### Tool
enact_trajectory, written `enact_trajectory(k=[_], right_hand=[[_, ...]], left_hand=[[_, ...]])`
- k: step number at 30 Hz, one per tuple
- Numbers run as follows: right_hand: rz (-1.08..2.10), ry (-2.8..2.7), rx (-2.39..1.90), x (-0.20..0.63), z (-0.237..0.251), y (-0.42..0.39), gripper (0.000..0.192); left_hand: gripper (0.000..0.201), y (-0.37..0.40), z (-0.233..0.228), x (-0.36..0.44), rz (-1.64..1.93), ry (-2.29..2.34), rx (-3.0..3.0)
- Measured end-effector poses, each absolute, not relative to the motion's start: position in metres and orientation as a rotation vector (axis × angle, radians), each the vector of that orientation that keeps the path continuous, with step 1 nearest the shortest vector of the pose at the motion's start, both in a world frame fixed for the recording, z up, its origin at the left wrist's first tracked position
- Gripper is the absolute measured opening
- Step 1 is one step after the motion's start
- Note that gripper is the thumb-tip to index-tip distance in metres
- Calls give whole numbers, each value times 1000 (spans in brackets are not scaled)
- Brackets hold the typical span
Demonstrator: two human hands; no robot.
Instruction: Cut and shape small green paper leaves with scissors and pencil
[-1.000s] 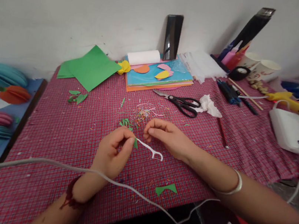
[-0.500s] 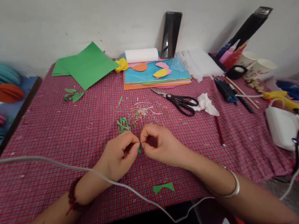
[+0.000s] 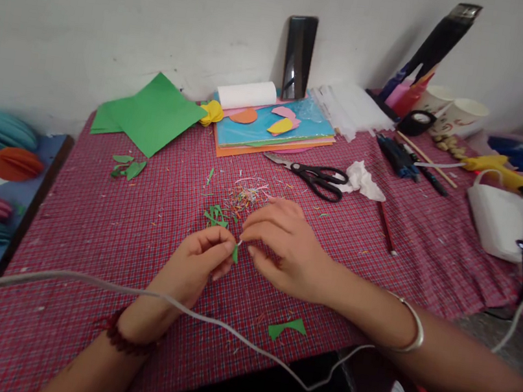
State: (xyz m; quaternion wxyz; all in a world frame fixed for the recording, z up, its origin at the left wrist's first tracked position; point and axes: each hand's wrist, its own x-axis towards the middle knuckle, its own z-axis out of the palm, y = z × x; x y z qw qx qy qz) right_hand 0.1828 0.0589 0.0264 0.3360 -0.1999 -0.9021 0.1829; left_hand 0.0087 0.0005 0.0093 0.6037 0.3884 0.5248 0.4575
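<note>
Between the thumb and fingers of my left hand (image 3: 198,258) is a small green paper piece (image 3: 235,255), its lower tip pointing down. A tiny white bit shows at the paper's upper edge. My right hand (image 3: 290,252) hovers just to the right, thumb apart from the curved fingers, with its fingertips close to that white bit; whether they touch it I cannot tell. Behind the left hand lie green paper strips (image 3: 216,216) and a heap of thin coloured paper shreds (image 3: 246,198). A green offcut (image 3: 287,329) lies nearer the table's front edge.
Black-handled scissors (image 3: 316,178) and crumpled tissue (image 3: 362,179) lie beyond my hands. Green sheets (image 3: 160,115), cut leaves (image 3: 129,168) and a paper stack (image 3: 245,138) are farther back. A yellow glue gun (image 3: 501,171) lies right. A white cable (image 3: 231,332) crosses in front.
My right hand's pinch has loosened, its thumb and fingers spreading apart. My left hand has shifted slightly left, and more of the green paper piece shows.
</note>
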Motion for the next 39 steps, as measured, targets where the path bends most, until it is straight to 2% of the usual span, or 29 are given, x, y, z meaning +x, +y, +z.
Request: enact_trajectory(k=[4, 8, 11, 17, 22, 25, 31, 39], right_hand=[[669, -2167, -632, 183, 33, 52, 7], [1375, -1913, -747, 174, 26, 55, 4], [1627, -1768, -734, 170, 20, 61, 12], [1428, -1941, -793, 170, 20, 58, 4], [1427, -1967, -799, 169, 20, 57, 5], [1314, -2022, -799, 170, 18, 59, 7], [799, -2285, -670, 173, 12, 62, 10], [383, -2518, -462, 178, 12, 63, 9]], left_hand=[[12, 0, 13, 6, 1235, 1355, 1086], [11, -4, 20, 6, 1294, 1528, 1708], [13, -6, 22, 9, 1258, 1463, 2148], [11, -6, 16, 8, 1197, 1451, 2280], [12, -5, 16, 8, 1137, 1433, 2229], [14, -4, 17, 8, 1090, 1450, 1983], [21, -1, 10, 6, 945, 1251, 1219], [20, 0, 13, 10, 923, 1156, 772]])
